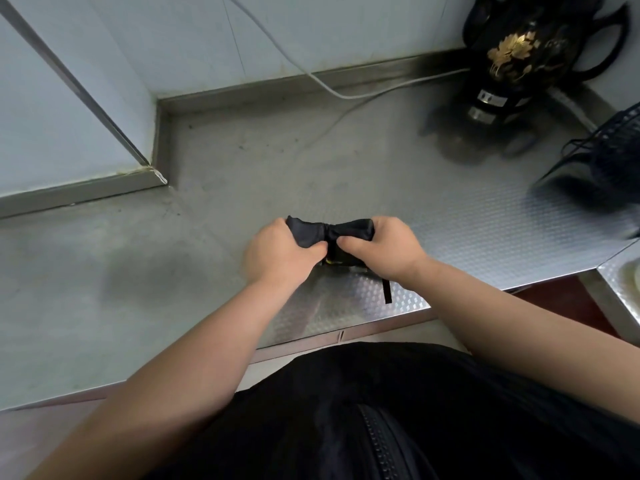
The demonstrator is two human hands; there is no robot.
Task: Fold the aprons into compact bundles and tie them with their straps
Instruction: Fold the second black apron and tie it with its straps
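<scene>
A black apron [349,230] is rolled into a small tight bundle, cinched at its middle by a strap so it looks like a bow. It rests on the steel counter [214,188] near the front edge. My left hand [280,251] grips the bundle's left end. My right hand [384,249] grips its right end, thumb pressed near the cinched middle. A loose black strap end [387,292] trails toward me from under my right hand. The bundle's underside is hidden by my fingers.
A black pot with gold flowers [519,60] stands at the back right, and a white cable [346,95] runs along the wall beside it. A dark wire basket [602,157] sits at the right edge. The counter's front edge [341,336] is close to my body.
</scene>
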